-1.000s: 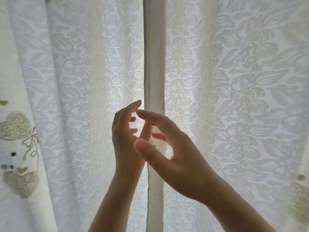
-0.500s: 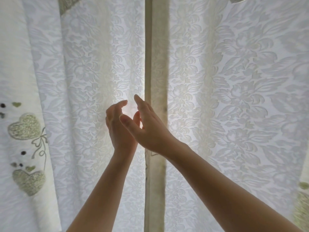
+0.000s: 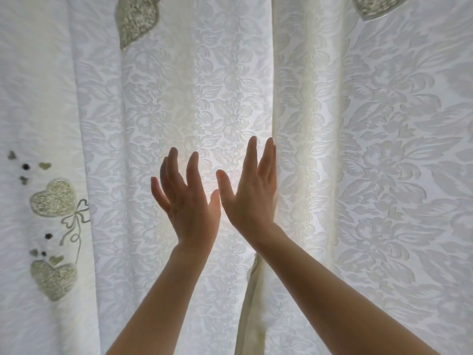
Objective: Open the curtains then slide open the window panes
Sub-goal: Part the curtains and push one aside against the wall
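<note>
Two white curtains with a raised floral pattern fill the head view and meet near the middle. The left curtain (image 3: 158, 98) hangs behind my left hand (image 3: 189, 201), which is raised flat with fingers spread, touching or just short of the cloth. My right hand (image 3: 252, 190) is also open, fingers straight up, its far edge pressed against the hem of the right curtain (image 3: 371, 149). That hem (image 3: 281, 98) runs down the middle. The window panes are hidden behind the cloth.
Green embroidered hearts with a bow (image 3: 55, 198) decorate the curtain at the far left, and more hearts show at the top (image 3: 137, 20). Daylight glows through the fabric between my hands.
Both hands have risen and moved apart, with the fingers uncurled from a pinching shape to flat and spread. My right hand now lies against the right curtain's hem.
</note>
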